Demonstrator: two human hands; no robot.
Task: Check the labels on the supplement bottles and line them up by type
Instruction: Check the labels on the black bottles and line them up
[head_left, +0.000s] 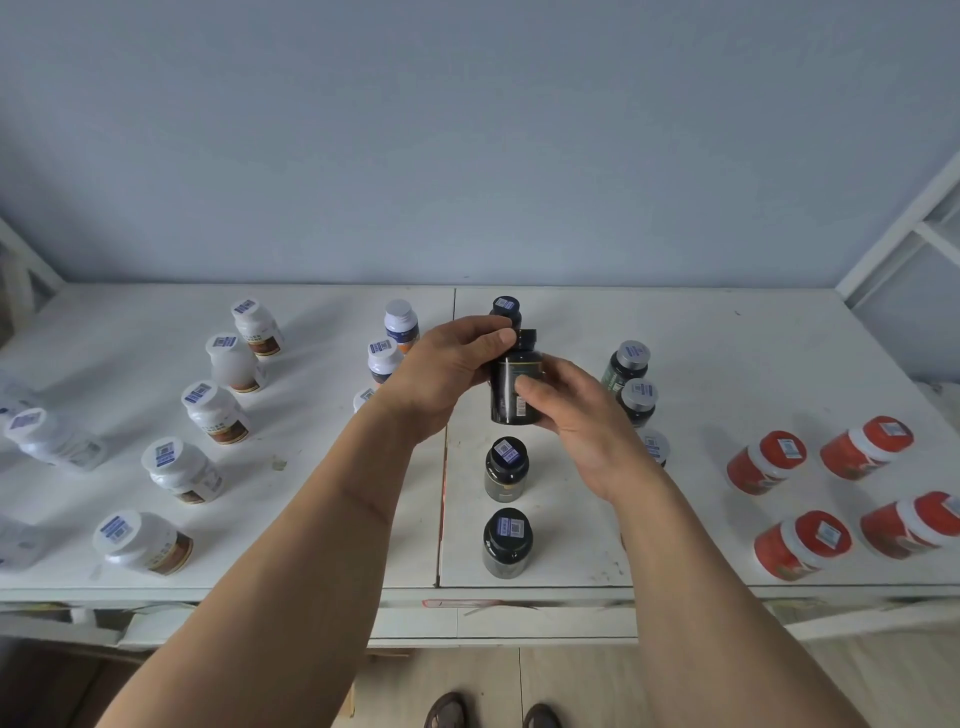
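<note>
At the left edge of the white tabletop (727, 332) some pale bottles (54, 441) lie blurred; just inward a line of five white bottles (215, 413) with brown label bands runs from the front edge toward the back, each lid carrying a small blue-and-white sticker; nearer the middle, three white bottles with blue and orange labels (401, 323) stand in a shorter line at the back, the nearest one mostly hidden behind the left forearm.

The left hand (447, 374) grips the black bottle (515, 387) by its upper part, thumb against the cap and fingers curled round behind; the right hand (576, 415) holds the same bottle lower down, thumb pressed on the label and fingers wrapped round the far side; the bottle is upright, lifted above the middle of the tabletop, its label facing the camera.

In line with it, one black bottle (506, 309) stands at the back and two black bottles (506, 467) stand toward the front edge, all with blue stickers on their caps; to the right, three dark green bottles with silver lids (626, 366) form another line, partly hidden by the right wrist; near the right edge four red bottles (766, 462) with white collars stand in two pairs.
</note>
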